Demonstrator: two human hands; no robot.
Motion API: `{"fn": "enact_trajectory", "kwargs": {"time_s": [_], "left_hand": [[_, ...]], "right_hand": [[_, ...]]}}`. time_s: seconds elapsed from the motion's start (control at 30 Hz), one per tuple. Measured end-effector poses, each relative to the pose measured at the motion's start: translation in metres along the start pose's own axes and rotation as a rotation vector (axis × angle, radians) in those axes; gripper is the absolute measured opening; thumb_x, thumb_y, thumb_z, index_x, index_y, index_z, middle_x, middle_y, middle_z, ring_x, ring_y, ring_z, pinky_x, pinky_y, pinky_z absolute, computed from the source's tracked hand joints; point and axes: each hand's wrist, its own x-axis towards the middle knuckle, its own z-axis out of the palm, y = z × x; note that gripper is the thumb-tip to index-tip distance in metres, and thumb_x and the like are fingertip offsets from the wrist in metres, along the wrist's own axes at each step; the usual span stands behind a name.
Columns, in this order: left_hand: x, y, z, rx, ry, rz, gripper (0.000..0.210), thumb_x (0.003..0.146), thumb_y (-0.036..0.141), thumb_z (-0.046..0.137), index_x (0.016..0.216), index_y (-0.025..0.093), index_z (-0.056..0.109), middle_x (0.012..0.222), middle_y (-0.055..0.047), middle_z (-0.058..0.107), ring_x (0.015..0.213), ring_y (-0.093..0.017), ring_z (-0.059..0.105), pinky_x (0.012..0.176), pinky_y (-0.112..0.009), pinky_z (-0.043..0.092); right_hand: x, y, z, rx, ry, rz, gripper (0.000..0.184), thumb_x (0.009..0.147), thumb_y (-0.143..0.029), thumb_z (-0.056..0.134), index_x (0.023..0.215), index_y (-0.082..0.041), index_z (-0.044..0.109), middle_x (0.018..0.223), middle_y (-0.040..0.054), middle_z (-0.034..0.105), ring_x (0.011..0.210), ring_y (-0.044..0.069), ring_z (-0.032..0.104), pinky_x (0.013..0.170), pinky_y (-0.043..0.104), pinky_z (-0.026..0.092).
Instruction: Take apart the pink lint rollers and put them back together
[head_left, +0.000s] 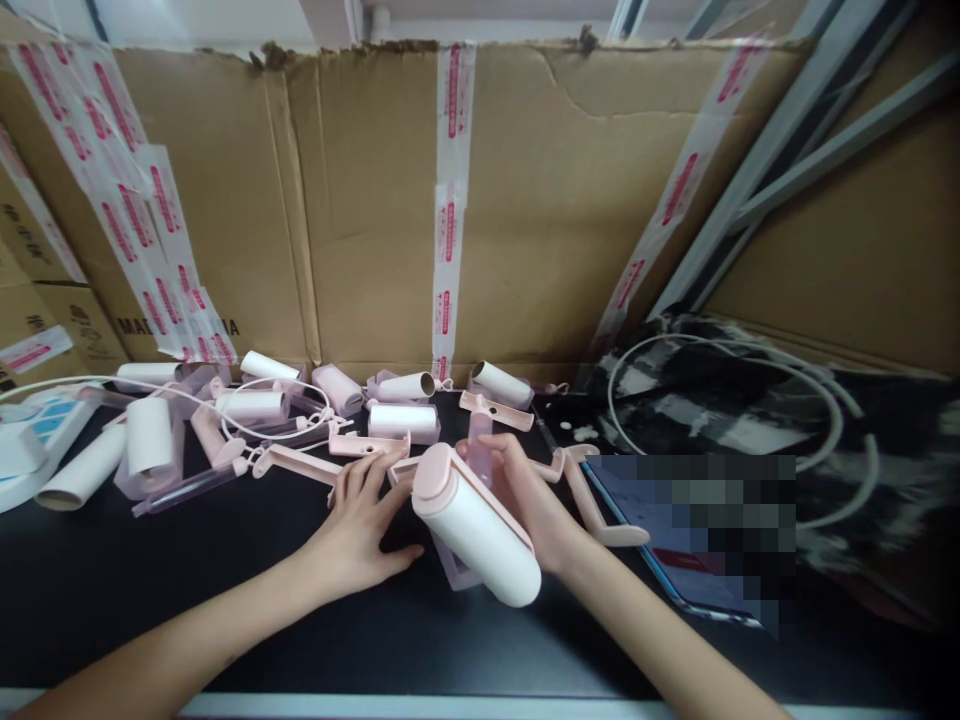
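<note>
Centrally, the right hand (529,500) is wrapped round the purple handle (481,432) of a lint roller (472,525), its white roll (487,550) below the grip; the left hand (367,525), fingers parted, sits just left, contact unclear.

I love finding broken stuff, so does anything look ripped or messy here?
Yes: the big cardboard has a torn, ragged top edge instead of a clean straight one. Below it, white rolls and pink handles look jumbled, pointing different ways.

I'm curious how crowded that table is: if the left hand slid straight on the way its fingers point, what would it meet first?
Probably the pale pink bracket just beyond the left hand; depth is unclear, so they may already touch.
</note>
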Motion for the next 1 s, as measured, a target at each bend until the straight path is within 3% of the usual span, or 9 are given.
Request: {"fn": "enact_trajectory", "kwargs": {"time_s": [0.13,0.23,0.33,0.4,0.47,0.57,0.8,1.0], "left_hand": [[0.003,0.002,-0.009,-0.010,0.002,0.078,0.049,0.068,0.034,0.067,0.115,0.027,0.054,0.135,-0.009,0.036,0.124,-0.034,0.025,0.102,-0.051,0.020],[0.003,0.010,-0.021,-0.102,-0.100,0.158,0.021,0.071,0.036,0.064,0.086,0.022,0.060,0.118,-0.007,0.052,0.118,-0.031,0.036,0.102,-0.051,0.019],[0.000,0.017,-0.024,-0.316,-0.192,0.030,0.032,0.068,0.039,0.066,0.091,0.021,0.051,0.102,-0.005,0.057,0.103,-0.026,0.050,0.095,-0.045,0.033],[-0.003,0.018,-0.018,-0.508,-0.197,-0.114,0.054,0.064,0.040,0.070,0.106,0.021,0.041,0.107,-0.007,0.055,0.103,-0.026,0.052,0.089,-0.040,0.040],[-0.006,0.019,-0.011,-0.682,-0.185,-0.205,0.070,0.061,0.039,0.073,0.113,0.021,0.029,0.114,-0.009,0.051,0.107,-0.025,0.051,0.091,-0.038,0.042],[-0.007,0.019,-0.003,-0.833,-0.191,-0.251,0.074,0.061,0.035,0.075,0.110,0.023,0.020,0.111,-0.008,0.052,0.104,-0.022,0.054,0.089,-0.039,0.044],[-0.005,0.022,-0.005,-0.787,-0.247,-0.320,0.075,0.059,0.035,0.076,0.110,0.023,0.023,0.105,-0.005,0.051,0.096,-0.021,0.056,0.085,-0.038,0.046],[-0.004,0.023,-0.010,-0.744,-0.306,-0.334,0.070,0.060,0.037,0.074,0.109,0.024,0.025,0.104,-0.003,0.049,0.090,-0.019,0.056,0.078,-0.035,0.047]], "right_hand": [[0.002,-0.001,-0.003,-0.051,0.027,-0.047,0.021,0.078,-0.040,0.044,0.073,-0.020,0.048,0.057,-0.0042,0.055,0.050,0.013,0.052,0.056,0.025,0.043],[0.002,-0.005,-0.009,-0.139,0.136,-0.304,0.019,0.076,-0.040,0.047,0.075,-0.021,0.049,0.060,-0.0027,0.055,0.053,0.014,0.053,0.055,0.026,0.044],[0.000,-0.008,-0.013,-0.378,0.277,-0.653,0.013,0.075,-0.033,0.050,0.078,-0.021,0.052,0.066,-0.0002,0.058,0.061,0.017,0.056,0.059,0.028,0.045],[-0.004,-0.008,-0.014,-0.509,0.264,-0.777,0.012,0.076,-0.032,0.050,0.079,-0.021,0.052,0.068,0.0005,0.059,0.063,0.018,0.057,0.060,0.029,0.045],[-0.008,-0.005,-0.013,-0.594,0.170,-0.801,0.016,0.078,-0.037,0.050,0.081,-0.021,0.052,0.068,0.0004,0.058,0.060,0.017,0.056,0.057,0.029,0.045],[-0.012,-0.002,-0.012,-0.789,0.057,-0.838,0.024,0.081,-0.044,0.049,0.078,-0.020,0.052,0.068,0.0008,0.056,0.059,0.016,0.054,0.055,0.027,0.043],[-0.016,-0.001,-0.009,-1.193,0.107,-0.876,0.017,0.082,-0.034,0.049,0.074,-0.019,0.050,0.063,0.0002,0.052,0.056,0.014,0.049,0.051,0.025,0.038],[-0.022,-0.001,-0.001,-1.343,0.129,-0.902,0.010,0.077,-0.028,0.048,0.071,-0.020,0.048,0.061,0.0008,0.053,0.052,0.014,0.050,0.050,0.025,0.038]]}}
